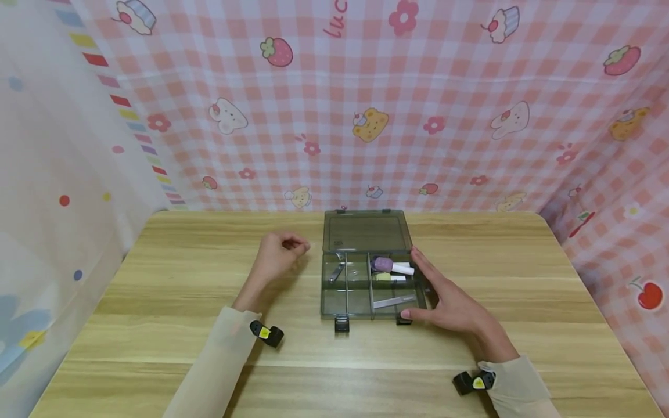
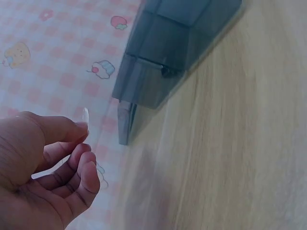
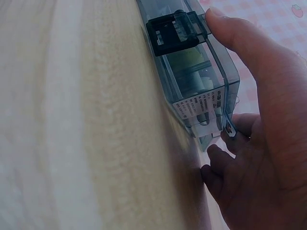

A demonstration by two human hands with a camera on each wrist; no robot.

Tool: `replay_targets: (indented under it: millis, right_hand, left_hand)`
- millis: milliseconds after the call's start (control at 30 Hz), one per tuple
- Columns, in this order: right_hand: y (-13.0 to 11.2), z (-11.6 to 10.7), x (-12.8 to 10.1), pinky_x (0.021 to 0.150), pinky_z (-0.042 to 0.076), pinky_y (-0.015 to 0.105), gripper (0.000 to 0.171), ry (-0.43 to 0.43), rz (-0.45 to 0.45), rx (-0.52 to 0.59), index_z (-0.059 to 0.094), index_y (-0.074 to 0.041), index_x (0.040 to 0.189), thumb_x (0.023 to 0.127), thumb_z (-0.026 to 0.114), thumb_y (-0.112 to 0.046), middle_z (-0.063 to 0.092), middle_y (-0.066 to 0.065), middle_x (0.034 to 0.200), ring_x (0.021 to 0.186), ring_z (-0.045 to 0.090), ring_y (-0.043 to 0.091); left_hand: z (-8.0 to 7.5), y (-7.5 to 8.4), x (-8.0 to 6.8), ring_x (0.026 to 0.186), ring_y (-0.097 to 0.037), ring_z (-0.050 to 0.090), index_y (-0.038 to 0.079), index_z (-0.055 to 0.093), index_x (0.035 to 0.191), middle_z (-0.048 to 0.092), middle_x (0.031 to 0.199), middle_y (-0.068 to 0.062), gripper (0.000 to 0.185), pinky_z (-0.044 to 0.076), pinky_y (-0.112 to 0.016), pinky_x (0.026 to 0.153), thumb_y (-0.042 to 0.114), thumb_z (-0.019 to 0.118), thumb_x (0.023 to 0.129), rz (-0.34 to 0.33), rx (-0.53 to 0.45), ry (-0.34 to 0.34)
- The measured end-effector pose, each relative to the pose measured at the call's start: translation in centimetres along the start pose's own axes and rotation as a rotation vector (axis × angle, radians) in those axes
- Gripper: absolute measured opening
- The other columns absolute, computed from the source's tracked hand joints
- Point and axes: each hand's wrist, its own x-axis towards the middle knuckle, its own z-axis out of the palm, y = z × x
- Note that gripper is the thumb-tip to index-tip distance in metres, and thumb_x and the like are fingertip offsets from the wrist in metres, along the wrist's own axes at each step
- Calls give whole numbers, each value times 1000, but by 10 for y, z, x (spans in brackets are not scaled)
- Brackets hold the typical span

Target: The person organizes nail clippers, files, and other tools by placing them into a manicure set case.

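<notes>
A smoky clear plastic organizer box lies on the table with its lid tipped back. My right hand grips its right end, thumb at the front corner near a black latch, fingers at the back. Left of the box, my left hand pinches a small clear curved piece between thumb and forefinger, apart from the box. In the box's compartments lie a nail clipper, a purple nail polish bottle, a yellow-green nail polish bottle and a flat silvery strip.
The wooden table ends at the back against a pink checked cloth. A second front latch hangs down at the box's left. A barcode label is on the box's right end.
</notes>
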Motion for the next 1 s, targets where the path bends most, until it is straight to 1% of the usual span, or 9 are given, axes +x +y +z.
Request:
replay_targets:
  millis: [167,467,567,700,767,900,1000]
  right_hand:
    - [1,0,-2,122,22,66,122,1,3,1,3,-28,166,79,82,-59,0,-3,175,159,11,38]
    - [3,2,-3,122,21,67,120,7,11,9,3,-30,166,80,82,-58,0,-4,175,159,11,38]
    - [2,2,-2,121,22,68,119,3,4,13,3,-30,166,81,81,-58,0,-4,175,159,11,38]
    - [1,1,-2,122,22,68,121,1,1,18,3,-28,166,80,83,-56,0,-4,175,159,11,38]
    - [0,1,-2,122,21,67,121,2,3,20,3,-28,166,80,83,-55,0,-4,175,159,10,37]
    - [0,0,-1,123,21,66,121,2,-1,23,3,-28,166,80,83,-56,0,-4,175,160,10,35]
    - [-1,-1,0,123,21,67,121,-2,-8,19,3,-28,166,80,83,-55,0,-3,175,160,9,35]
  left_hand:
    - [2,6,-4,74,-18,64,7,78,94,76,88,-9,4,54,-23,61,9,75,92,51,-4,3]
    - [11,25,-10,77,-18,65,11,79,94,76,90,-6,5,55,-24,63,9,76,91,76,1,-42]
    - [15,31,-12,77,-17,65,11,79,94,75,89,-5,6,56,-24,64,7,75,91,86,-4,-64]
    - [24,38,-13,77,-16,64,9,78,94,74,88,-5,8,55,-23,65,4,73,92,117,-20,-101]
    - [28,41,-13,76,-16,63,9,78,94,73,87,-5,6,55,-23,65,6,74,92,135,-23,-114]
    - [36,46,-14,75,-15,62,8,78,94,71,85,-4,3,55,-23,63,8,75,92,166,-20,-119]
    - [41,49,-14,74,-15,62,8,78,92,70,85,-4,3,55,-23,64,7,75,92,192,-14,-118]
